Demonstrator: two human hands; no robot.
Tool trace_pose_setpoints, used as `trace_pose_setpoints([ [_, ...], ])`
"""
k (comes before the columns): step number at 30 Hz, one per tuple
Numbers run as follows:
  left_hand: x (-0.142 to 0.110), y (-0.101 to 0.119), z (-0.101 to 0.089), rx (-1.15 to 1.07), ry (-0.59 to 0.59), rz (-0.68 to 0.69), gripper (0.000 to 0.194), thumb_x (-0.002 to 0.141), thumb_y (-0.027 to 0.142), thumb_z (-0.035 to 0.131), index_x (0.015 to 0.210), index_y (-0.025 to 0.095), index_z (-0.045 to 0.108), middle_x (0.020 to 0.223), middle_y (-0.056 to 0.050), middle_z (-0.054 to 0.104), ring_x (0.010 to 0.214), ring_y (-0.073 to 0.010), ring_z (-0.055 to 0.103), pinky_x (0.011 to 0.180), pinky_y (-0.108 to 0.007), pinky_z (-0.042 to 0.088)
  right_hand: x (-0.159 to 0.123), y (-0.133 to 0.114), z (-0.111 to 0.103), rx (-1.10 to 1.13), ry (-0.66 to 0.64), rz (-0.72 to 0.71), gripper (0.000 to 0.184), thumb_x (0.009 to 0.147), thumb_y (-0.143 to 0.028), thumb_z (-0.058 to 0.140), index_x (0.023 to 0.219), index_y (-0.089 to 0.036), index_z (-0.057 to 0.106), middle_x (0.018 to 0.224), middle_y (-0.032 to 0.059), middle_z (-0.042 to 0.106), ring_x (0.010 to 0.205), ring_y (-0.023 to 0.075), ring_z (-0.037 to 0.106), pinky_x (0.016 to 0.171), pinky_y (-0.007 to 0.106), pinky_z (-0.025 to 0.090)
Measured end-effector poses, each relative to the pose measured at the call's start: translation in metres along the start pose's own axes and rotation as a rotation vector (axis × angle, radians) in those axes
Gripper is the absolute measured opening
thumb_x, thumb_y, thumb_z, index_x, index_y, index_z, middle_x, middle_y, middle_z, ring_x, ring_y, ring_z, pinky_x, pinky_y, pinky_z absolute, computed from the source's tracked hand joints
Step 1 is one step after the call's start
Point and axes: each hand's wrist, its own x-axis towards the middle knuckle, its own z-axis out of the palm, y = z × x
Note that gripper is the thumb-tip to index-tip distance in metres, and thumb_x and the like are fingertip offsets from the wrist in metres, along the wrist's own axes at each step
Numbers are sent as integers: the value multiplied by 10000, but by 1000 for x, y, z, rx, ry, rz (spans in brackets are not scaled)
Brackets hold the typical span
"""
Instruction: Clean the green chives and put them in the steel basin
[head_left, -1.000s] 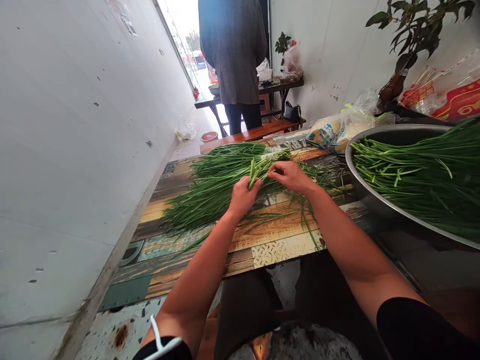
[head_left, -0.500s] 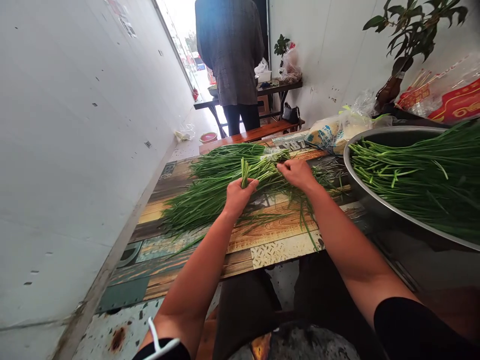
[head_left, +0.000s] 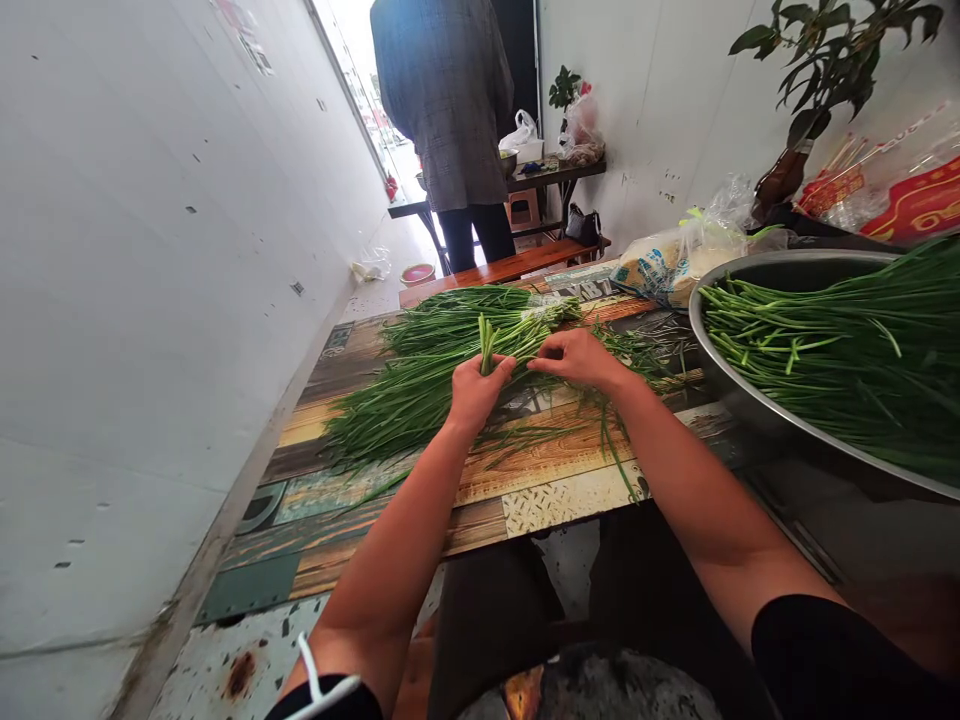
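Across the bench (head_left: 555, 455), greens (head_left: 409, 390) lie lengthwise, leaves (head_left: 367, 420) left, stem ends (head_left: 566, 312) right. Your left hand (head_left: 477, 388) grips a few upright stems (head_left: 486, 340); your right hand (head_left: 576, 358), just beside, is nearer the stem ends, its grip unclear. Right again, a bowl (head_left: 787, 269) holds more greens.

From the wearer, stalks (head_left: 405, 410) lie on the bench (head_left: 555, 510) between eleven and twelve o'clock, scraps (head_left: 637, 352) at one, a bag (head_left: 658, 266) behind; at two, a basin (head_left: 742, 405) holds more stalks (head_left: 810, 320); past the bench, at twelve, a person (head_left: 457, 110).
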Motion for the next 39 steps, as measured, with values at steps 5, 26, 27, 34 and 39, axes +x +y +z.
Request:
trace_pose_setpoints([
  [5,0,0,0,43,-49,34,313,714,466,676,746,157,707,604,13,611,577,-108,496,607,-247,378,0,0,0,239,-33,74,334,768,-445,638,627,-144,665,573,-14,569,568,96,465,558,245,315],
  [26,3,-5,3,-67,38,94,286,879,456,542,878,179,614,665,10,615,611,-115,517,648,-238,424,3,18,1,-520,-73,231,127,806,-204,656,820,-140,765,915,141,687,866,237,613,691,307,383],
  [27,3,-6,3,-56,50,100,291,862,459,572,903,177,628,696,7,628,631,-115,528,658,-235,427,3,17,0,-455,-33,197,125,807,-207,654,813,-143,761,904,126,678,860,222,606,710,303,390],
  [34,0,-4,1,67,28,124,310,802,429,640,930,163,735,800,-13,694,761,-145,592,735,-247,433,3,3,-9,243,110,30,282,747,-423,658,690,-146,656,704,4,561,648,113,467,618,260,368],
  [39,0,-3,2,92,-117,97,325,804,445,624,910,166,753,707,8,673,686,-140,578,676,-245,423,2,-3,-7,429,112,69,327,683,-467,681,710,-142,660,644,-21,525,619,99,418,587,252,332],
])
